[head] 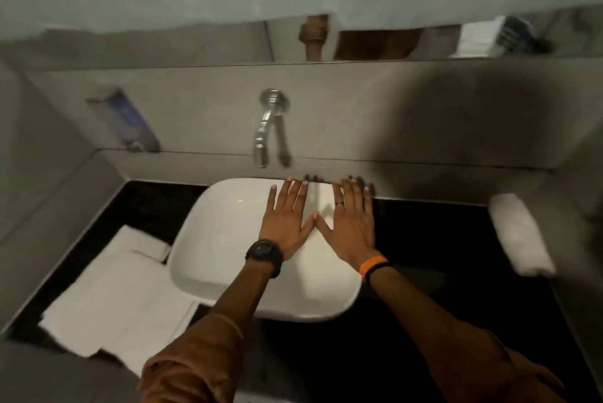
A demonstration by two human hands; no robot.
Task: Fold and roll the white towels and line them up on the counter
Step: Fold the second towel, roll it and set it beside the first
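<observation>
- Dark bench (440, 239) carries a white sink (208, 239).
- Left hand (287, 220) and right hand (350, 223) hover above it, fingers released, flat.
- Flat towels (117, 298) lie left; rolled towel (518, 233) right.

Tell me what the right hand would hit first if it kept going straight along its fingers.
Probably the grey tiled wall ledge behind the sink; the right hand fingertips look almost there, though depth is unclear.

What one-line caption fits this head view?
Both hands, left hand and right hand, spread empty over the white basin; flat towels lie left, one rolled towel right.
</observation>
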